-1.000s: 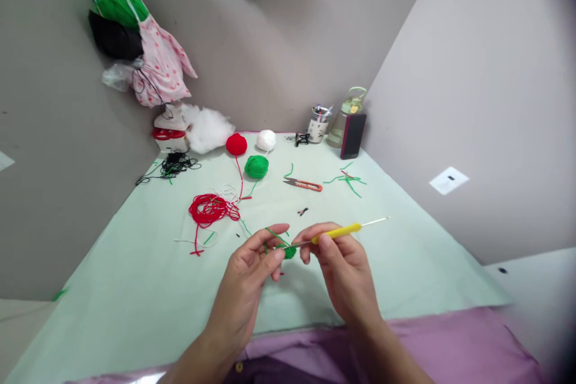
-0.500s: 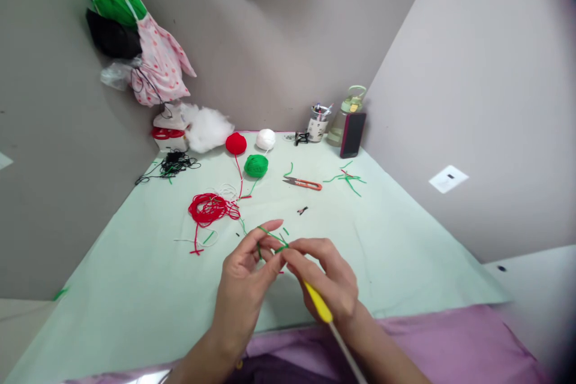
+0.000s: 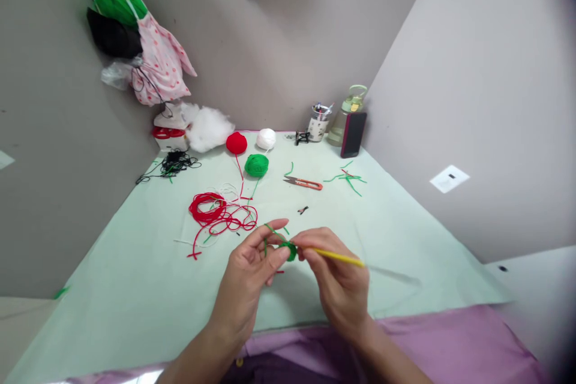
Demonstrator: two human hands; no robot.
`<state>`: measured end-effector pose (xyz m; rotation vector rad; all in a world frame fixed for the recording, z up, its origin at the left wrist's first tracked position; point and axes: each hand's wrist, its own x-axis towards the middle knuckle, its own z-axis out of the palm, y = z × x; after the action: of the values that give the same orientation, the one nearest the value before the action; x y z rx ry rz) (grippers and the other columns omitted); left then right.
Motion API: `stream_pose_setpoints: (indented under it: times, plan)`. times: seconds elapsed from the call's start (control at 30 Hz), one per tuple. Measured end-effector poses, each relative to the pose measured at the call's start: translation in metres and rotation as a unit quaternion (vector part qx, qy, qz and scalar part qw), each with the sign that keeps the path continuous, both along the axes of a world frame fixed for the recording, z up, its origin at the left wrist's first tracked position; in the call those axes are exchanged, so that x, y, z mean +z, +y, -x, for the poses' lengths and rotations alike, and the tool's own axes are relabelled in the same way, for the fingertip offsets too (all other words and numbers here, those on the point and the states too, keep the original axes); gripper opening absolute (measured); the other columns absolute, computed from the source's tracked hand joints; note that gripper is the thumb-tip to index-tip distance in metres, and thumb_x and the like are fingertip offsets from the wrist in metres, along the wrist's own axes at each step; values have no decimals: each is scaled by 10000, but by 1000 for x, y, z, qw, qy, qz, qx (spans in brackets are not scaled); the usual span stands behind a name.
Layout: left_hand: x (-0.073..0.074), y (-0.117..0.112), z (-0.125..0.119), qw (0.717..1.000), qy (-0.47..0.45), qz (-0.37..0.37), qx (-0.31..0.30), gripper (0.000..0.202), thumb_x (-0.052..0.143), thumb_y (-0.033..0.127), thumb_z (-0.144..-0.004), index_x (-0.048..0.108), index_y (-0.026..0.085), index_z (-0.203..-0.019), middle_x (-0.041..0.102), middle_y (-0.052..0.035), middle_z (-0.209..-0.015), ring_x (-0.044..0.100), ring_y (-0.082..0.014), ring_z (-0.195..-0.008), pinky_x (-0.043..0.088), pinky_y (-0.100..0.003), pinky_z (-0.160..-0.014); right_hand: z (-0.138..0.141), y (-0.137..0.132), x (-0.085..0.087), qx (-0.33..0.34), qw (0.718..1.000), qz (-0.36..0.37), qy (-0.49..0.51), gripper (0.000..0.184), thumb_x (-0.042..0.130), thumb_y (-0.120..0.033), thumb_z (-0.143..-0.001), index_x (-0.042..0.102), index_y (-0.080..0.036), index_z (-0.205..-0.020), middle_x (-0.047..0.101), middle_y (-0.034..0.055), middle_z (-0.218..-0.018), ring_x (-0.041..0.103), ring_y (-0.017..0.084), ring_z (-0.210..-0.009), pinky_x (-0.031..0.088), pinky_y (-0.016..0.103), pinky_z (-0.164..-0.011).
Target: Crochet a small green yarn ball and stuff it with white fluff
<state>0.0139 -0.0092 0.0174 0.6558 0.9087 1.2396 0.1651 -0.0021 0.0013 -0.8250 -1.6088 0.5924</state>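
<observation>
- On the far left of the counter (image 3: 135, 264), a tangle of black yarn (image 3: 177, 163) lies near the edge.
- Next comes a loose coil of red yarn (image 3: 207, 210), with the red ball (image 3: 236, 143) set farther back.
- The left hand (image 3: 246, 276) has its thumb and fingertips pinching the green crochet piece (image 3: 292, 252); the index finger is raised, with a green strand (image 3: 275, 232) running from it to the piece.
- The green ball (image 3: 256, 165) sits beyond that hand, its yarn trailing toward it.
- The green crochet piece is held above the counter, between the two hands.
- The step in hand looks like working a stitch. The next move probably calls for a firm pinch on the piece, an even pull on the strand, and a small turn of the hook to catch the yarn without splitting it.
- The thread snips (image 3: 302, 183) lie beyond the hands, touched by neither.
- The right hand (image 3: 338, 279) has its grip pressed together on the crochet hook (image 3: 346, 259), pinching it between thumb and fingers. Its working end points left to the piece; whether the tip is inside a stitch, I cannot tell.
</observation>
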Motion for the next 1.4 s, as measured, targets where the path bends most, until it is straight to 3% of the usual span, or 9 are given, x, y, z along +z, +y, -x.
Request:
stream_pose_setpoints:
  times: [0.13, 0.23, 0.3, 0.47, 0.67, 0.87, 1.03, 1.2, 1.4]
  plan:
    - [-2, 2, 1, 995, -75, 43, -44, 452, 876, 290, -770, 770, 200, -1200, 517, 74, -638, 296, -23, -508, 385, -150, -567, -4, -5, -1, -38, 991, -94, -92, 395, 653, -84, -932, 751, -312, -1240, 748, 89, -1061, 708, 233, -938, 589, 360, -746]
    - [-3, 6, 7, 985, -135, 81, -73, 396, 857, 266, -782, 792, 149, -1155, 329, 131, -503, 207, -25, -479, 507, -224, -780, -7, -2, 4, -34, 999, -36, -18, 308, 599, -93, -977, 765, -288, -1149, 726, 63, -952, 675, 194, -832, 557, 332, -695]
    - [-3, 7, 8, 987, -133, 71, -51, 371, 851, 251, -782, 797, 169, -1140, 365, 122, -524, 243, -27, -489, 512, -254, -842, -8, 2, 7, 3, 997, 35, 73, 235, 572, -149, -1012, 770, -269, -1050, 693, 40, -871, 635, 169, -752, 530, 319, -676]
    - [-3, 3, 3, 999, -30, 1, -39, 356, 865, 257, -768, 793, 226, -1115, 628, 30, -784, 449, -51, -614, 409, -178, -632, -4, 6, 5, 70, 981, 124, 129, 160, 636, -251, -1000, 795, -245, -983, 720, 51, -908, 630, 163, -765, 511, 303, -679]
    - [-3, 1, 3, 999, 6, -21, -34, 295, 815, 327, -834, 786, 259, -1120, 630, 25, -832, 591, -82, -705, 457, -225, -768, -6, 8, 1, 72, 959, 193, 194, 172, 663, -337, -990, 804, -244, -964, 727, 30, -861, 632, 135, -706, 519, 274, -675]
    - [-2, 0, 3, 1000, 5, -13, -24, 289, 849, 306, -788, 799, 250, -1067, 614, 35, -821, 535, -52, -594, 476, -235, -734, -6, 9, 1, 98, 936, 221, 254, 209, 635, -359, -1007, 770, -219, -931, 757, 38, -889, 670, 132, -691, 548, 273, -672]
    - [-2, -1, 4, 999, 17, -25, -14, 277, 842, 281, -789, 802, 258, -1062, 609, 38, -811, 531, -47, -595, 449, -194, -650, -7, 5, 2, 86, 960, 177, 198, 213, 566, -318, -1046, 746, -229, -973, 756, 36, -912, 686, 138, -725, 568, 279, -697]
    - [-8, -1, 5, 997, 64, -48, 2, 263, 827, 262, -800, 801, 276, -1062, 626, 43, -793, 559, -54, -615, 466, -182, -651, -10, -2, 9, 47, 996, 56, 44, 231, 499, -181, -1058, 722, -241, -1071, 737, 40, -962, 682, 144, -804, 566, 288, -754]
    - [-10, -1, 4, 989, 123, -74, 31, 262, 810, 270, -809, 798, 272, -1071, 644, 43, -741, 617, -86, -642, 517, -212, -704, -14, -4, 16, 42, 994, -65, -74, 256, 491, -49, -1003, 660, -195, -1128, 733, 72, -957, 704, 176, -932, 587, 302, -808]
